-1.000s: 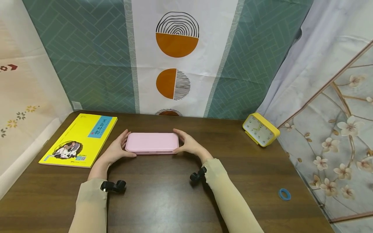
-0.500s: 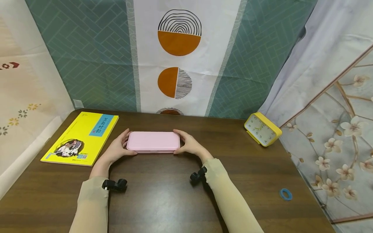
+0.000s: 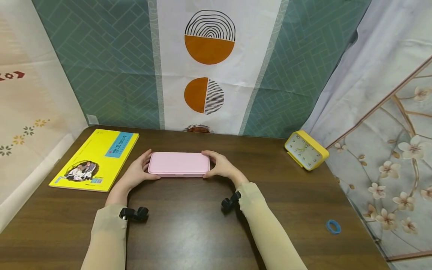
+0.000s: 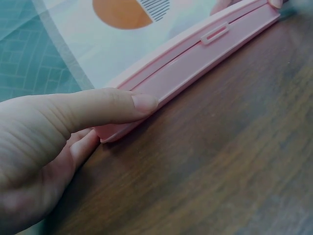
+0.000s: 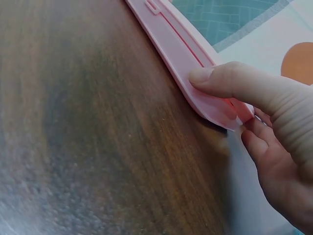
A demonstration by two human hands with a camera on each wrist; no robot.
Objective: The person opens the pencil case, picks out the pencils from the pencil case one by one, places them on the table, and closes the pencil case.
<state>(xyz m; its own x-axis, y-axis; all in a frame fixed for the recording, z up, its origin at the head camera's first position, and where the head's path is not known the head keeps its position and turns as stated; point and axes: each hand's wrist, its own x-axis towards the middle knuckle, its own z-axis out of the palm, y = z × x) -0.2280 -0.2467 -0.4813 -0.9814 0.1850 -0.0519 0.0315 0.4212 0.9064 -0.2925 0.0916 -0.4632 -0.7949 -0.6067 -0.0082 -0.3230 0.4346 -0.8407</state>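
A pink pencil case [image 3: 179,163] with a closed lid lies lengthwise at the middle back of the brown table. My left hand [image 3: 137,171] grips its left end, thumb on the front face and fingers behind the corner. At the other end my right hand [image 3: 221,165] holds it the same way. In the left wrist view, the left thumb presses the pink case's front wall [image 4: 195,63], where a small clasp shows near the middle. The right wrist view shows the right thumb [image 5: 215,81] on the front face, fingers curled round the end.
Left of the case lies a yellow book [image 3: 96,159] with a blue title panel. A yellow alarm clock [image 3: 306,150] stands at the back right, and a blue ring [image 3: 333,227] lies near the right edge. A patterned cloth [image 3: 209,86] hangs behind the table [image 3: 175,225].
The head view has shifted slightly, so everything sits a little differently in it. Both hands keep their hold on the pencil case, which stays in place on the table.
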